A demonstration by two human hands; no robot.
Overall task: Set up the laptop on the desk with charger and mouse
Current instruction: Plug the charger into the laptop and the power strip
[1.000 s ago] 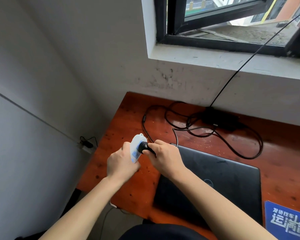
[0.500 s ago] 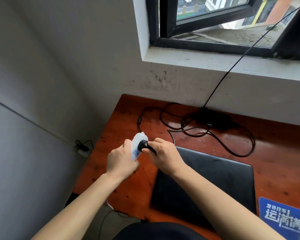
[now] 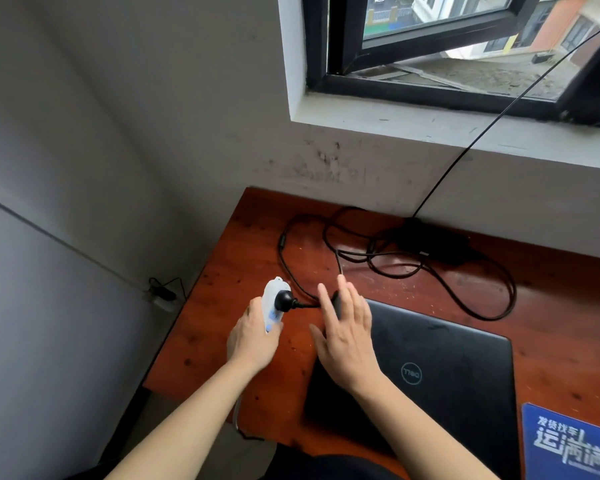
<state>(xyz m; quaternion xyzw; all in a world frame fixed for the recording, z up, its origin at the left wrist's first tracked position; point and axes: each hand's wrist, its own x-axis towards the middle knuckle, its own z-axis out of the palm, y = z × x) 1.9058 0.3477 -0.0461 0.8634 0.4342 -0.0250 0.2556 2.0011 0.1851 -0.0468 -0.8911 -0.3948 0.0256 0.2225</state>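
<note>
A closed black laptop (image 3: 444, 372) lies on the reddish wooden desk (image 3: 229, 271). My left hand (image 3: 255, 336) grips a white power strip (image 3: 272, 303) held upright over the desk's left part. A black charger plug (image 3: 284, 299) sits in the strip's socket. Its cable (image 3: 478, 299) loops across the desk to the black charger brick (image 3: 433, 242) by the wall. My right hand (image 3: 345, 332) hovers flat over the laptop's left corner, fingers spread, holding nothing. No mouse is in view.
A blue mouse pad with white characters (image 3: 568, 445) lies at the desk's front right. A thin black wire (image 3: 499, 112) runs from the brick area up through the window. A small socket with a cord (image 3: 161, 294) sits low on the left wall.
My right hand has let go of the black plug and opened, drawing back over the laptop. The plug stays seated in the strip held by my left hand.
</note>
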